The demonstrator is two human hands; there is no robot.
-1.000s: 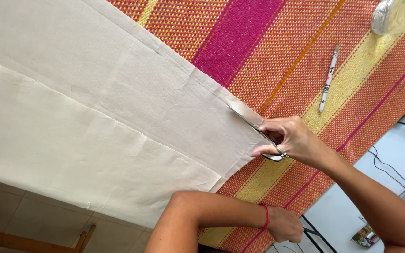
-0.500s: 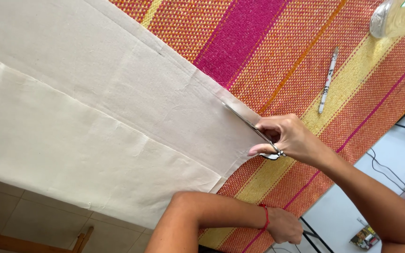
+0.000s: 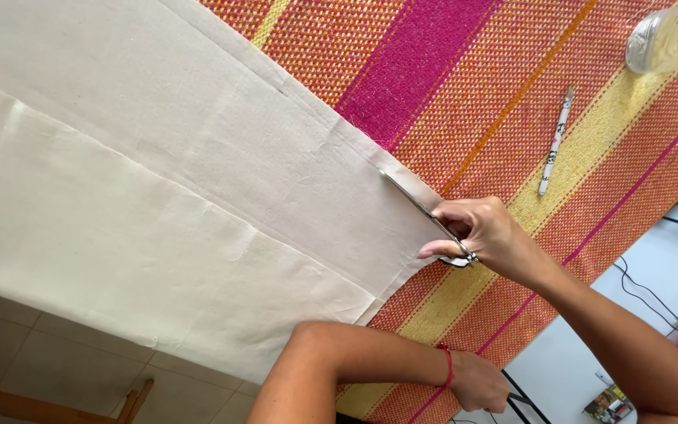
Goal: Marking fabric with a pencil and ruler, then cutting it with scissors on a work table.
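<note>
Since the earlier frames, the scissors point(image 3: 425, 213) have crept a little further up the edge of the cream fabric point(image 3: 158, 180), and the right hand point(image 3: 484, 232) has followed with them toward the middle of the frame. That right hand is clamped on the scissor handles, fingers through the loops, right of centre in the picture. The blades point up and left, their tips lying on the fabric's right-hand edge, where a narrow strip runs alongside the cut.

The cream fabric fills the left and centre of the frame, spread flat with long crease lines, its lower edge hanging past the worktop over a tiled floor point(image 3: 33, 345). Under it lies a woven cloth point(image 3: 512, 94) striped in orange, pink and yellow, covering the upper right.

The left hand point(image 3: 476, 385) sits at the lower middle of the frame, a red thread band at the wrist, curled closed at the edge of the striped cloth; what it grips cannot be told.

A white marker pen point(image 3: 555, 141) lies on the striped cloth at the upper right, well apart from the scissors. A clear plastic bottle point(image 3: 668, 35) shows in the top right corner.
</note>
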